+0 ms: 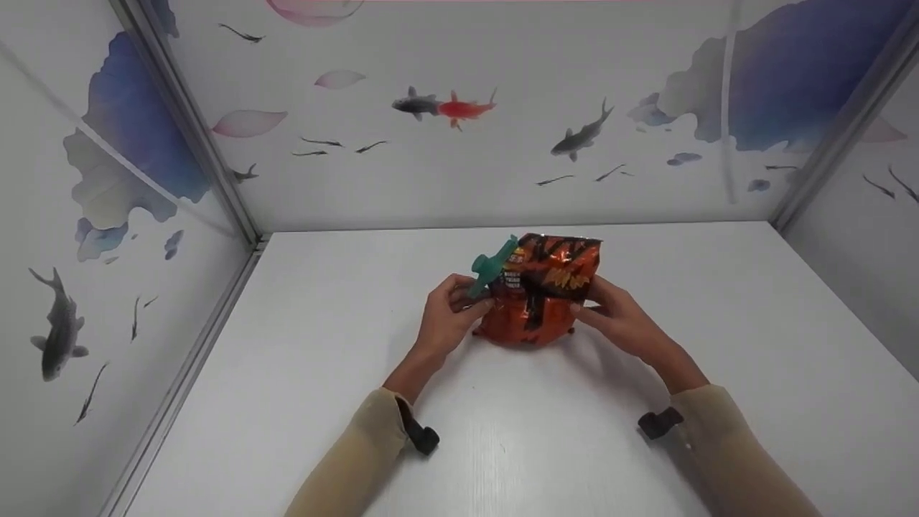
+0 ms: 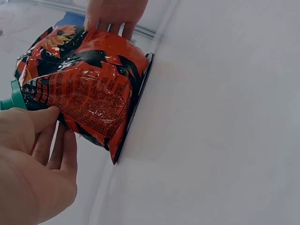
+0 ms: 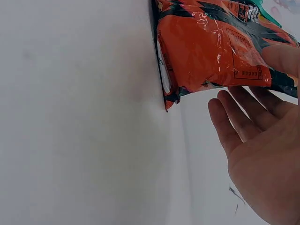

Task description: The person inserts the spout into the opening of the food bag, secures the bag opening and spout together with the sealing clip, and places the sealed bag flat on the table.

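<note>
An orange-red and black glossy bag [image 1: 535, 316] with a sunflower picture stands upright on the white table. A green bag clip [image 1: 490, 267] sits across its upper left corner; the left wrist view shows only part of the clip [image 2: 17, 96]. My left hand [image 1: 449, 319] holds the bag's left side, thumb on the front and fingers behind, close under the clip. My right hand [image 1: 624, 319] holds the opposite side, its thumb [image 3: 281, 58] on the front. In the right wrist view, the other fingers lie along the bag's edge, partly hidden by it.
The white table [image 1: 301, 373] ends at a back wall [image 1: 502, 179] painted with fish and petals. Side walls stand left and right, with metal frame strips [image 1: 194, 136] at the corners. A black strap [image 1: 420, 431] is on my left wrist, another [image 1: 659, 424] on the right.
</note>
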Available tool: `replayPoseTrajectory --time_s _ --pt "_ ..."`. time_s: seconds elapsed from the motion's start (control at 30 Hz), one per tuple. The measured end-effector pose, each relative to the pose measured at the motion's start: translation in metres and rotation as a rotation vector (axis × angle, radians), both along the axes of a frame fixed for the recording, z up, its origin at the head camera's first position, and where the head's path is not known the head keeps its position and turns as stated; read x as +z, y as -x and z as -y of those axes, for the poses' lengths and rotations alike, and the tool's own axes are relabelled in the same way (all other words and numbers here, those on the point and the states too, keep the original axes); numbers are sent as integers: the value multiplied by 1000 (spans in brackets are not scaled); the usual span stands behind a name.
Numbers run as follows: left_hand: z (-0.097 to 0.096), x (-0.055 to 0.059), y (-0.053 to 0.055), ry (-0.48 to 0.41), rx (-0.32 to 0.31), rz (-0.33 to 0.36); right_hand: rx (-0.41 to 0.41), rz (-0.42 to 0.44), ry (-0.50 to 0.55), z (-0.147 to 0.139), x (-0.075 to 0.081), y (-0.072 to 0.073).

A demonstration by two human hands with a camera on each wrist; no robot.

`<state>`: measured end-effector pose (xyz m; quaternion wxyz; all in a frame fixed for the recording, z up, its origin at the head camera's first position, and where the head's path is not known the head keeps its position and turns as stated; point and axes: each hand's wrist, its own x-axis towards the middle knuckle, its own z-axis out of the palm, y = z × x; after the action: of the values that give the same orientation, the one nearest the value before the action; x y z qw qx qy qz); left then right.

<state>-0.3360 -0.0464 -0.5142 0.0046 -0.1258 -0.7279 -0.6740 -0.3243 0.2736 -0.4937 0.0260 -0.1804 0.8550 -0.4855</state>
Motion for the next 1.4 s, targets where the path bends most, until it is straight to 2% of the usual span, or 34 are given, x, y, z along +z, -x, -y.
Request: replayPoseTrajectory --time_s 0.23,0.47,0.77,1.13,1.4 --pt "2 -1 0 -17 28 -23 0 -24 -2 -2 -4 1" --pt "2 4 -1 8 79 -52 -8 -60 56 1 0 0" --pt "4 13 -5 7 67 -51 -34 -79 75 0 1 -1" --pt "8 20 -6 -38 18 52 -36 -30 121 1 2 -4" --pt "8 18 -7 -39 -24 176 -63 26 166 4 -5 -3"
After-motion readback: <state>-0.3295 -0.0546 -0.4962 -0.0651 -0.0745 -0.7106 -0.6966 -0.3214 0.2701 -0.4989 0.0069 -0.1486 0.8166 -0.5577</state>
